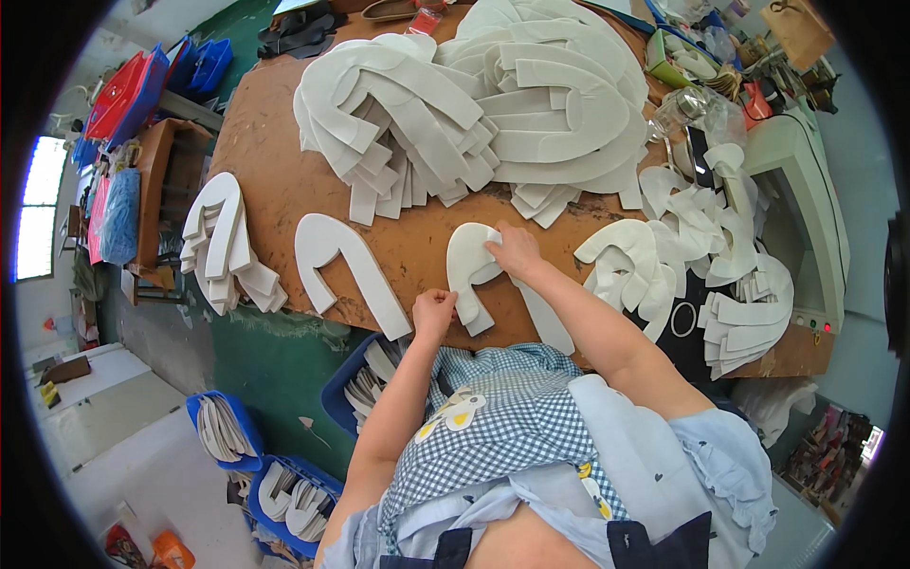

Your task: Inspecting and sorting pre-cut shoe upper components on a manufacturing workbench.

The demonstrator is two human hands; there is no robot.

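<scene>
A white U-shaped padded piece (464, 258) lies at the table's near edge, its curve pointing away from me. A thinner white layer seems to lie over its top. My left hand (434, 313) is closed, thumb and fingertips pinching the outer edge of its left leg. My right hand (517, 252) comes across from the right, its fingers bent and gripping the top layer by the curve's right side. Its forearm covers part of the right leg. Left of these hands, a single white U-shaped piece (364, 270) lies flat on its own.
Large heaps of white U-shaped pieces (569, 104) cover the back of the brown table (261, 123). A smaller stack (224, 228) stands left; thin curved pieces (630, 256) and another stack (749, 322) lie right, beside a pale machine (791, 171). Blue baskets (248, 462) of pieces stand below left.
</scene>
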